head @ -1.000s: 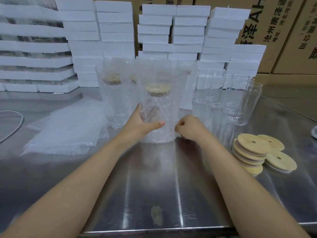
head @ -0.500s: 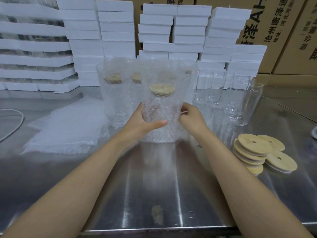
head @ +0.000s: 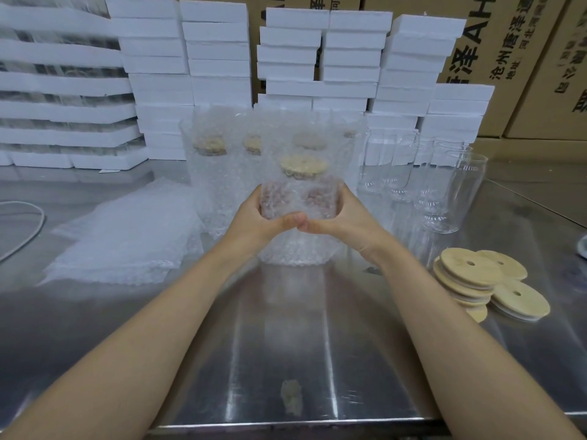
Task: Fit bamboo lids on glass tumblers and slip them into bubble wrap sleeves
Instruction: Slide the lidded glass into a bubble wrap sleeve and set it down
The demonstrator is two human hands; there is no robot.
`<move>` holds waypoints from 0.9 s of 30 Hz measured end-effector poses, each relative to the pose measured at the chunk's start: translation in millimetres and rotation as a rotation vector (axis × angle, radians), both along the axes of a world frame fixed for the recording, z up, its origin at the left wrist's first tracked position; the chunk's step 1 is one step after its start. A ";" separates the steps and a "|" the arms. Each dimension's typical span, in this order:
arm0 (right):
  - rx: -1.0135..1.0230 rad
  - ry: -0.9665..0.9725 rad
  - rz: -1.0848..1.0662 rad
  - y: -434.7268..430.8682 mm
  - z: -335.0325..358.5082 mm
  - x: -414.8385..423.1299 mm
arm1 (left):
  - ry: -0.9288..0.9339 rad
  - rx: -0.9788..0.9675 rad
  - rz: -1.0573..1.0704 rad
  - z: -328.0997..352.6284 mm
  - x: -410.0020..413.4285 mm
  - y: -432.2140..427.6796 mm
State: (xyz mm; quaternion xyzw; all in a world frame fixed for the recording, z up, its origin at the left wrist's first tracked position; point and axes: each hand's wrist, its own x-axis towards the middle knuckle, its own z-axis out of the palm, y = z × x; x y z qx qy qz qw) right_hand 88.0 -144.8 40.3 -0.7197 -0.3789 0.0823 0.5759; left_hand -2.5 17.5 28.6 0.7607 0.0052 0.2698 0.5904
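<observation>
Raised since earlier: sleeved tumbler (head: 298, 201), both hands' fingers clamped on it — left hand (head: 254, 220), right hand (head: 346, 222); behind bamboo lids (head: 476, 277).

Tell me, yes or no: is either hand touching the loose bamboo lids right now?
No: both the left hand and right hand clasp the sleeved tumbler, apart from the bamboo lids.

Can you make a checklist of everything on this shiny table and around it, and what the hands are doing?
Surface: metal table, shiny, one small smudge near front edge.
Job's things: wrapped tumbler with bamboo lid; more wrapped tumblers behind; bare glass tumblers; loose bamboo lids; flat bubble wrap sleeves.
Clutter: nothing seen.
Grippers: left hand and right hand both clasp the wrapped tumbler.
Cables: grey cable, far left.
Surroundings: white foam blocks, cardboard boxes.
</observation>
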 end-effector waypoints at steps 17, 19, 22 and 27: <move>0.610 -0.062 -0.562 -8.8 5.7 18.1 | -0.015 -0.189 0.109 -9.5 12.8 5.5; 0.565 -0.149 -0.665 -8.7 -1.6 21.0 | 0.005 -0.188 0.134 -12.8 14.8 5.0; 0.490 -0.260 -0.787 -8.5 -17.0 26.5 | 0.037 -0.191 0.143 -18.0 16.5 1.5; 0.447 -0.281 -0.930 -4.7 -32.8 44.2 | 0.098 -0.174 0.139 -23.8 19.9 -5.9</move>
